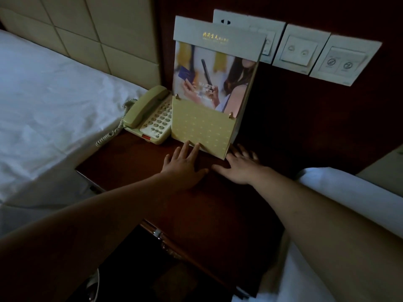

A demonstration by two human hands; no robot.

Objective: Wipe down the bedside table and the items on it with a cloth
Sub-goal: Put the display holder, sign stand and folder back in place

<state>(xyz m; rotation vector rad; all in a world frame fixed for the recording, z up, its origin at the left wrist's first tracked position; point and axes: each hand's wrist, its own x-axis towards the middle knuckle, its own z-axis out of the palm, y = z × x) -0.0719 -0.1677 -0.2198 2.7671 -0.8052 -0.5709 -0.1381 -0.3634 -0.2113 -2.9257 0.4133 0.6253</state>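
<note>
Dark bedside table (135, 164) under telephone (150, 115), display stand (205, 129), both hands.

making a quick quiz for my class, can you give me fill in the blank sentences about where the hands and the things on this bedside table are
1. The telephone sits to the ______ of the upright display stand.
2. Both hands lie ______ on the bedside table, fingers straight.
3. The left hand fingertips touch the stand's ______ edge.
4. Neither it nor the right hand holds a ______.

Missing words: left; flat; bottom; cloth
</note>
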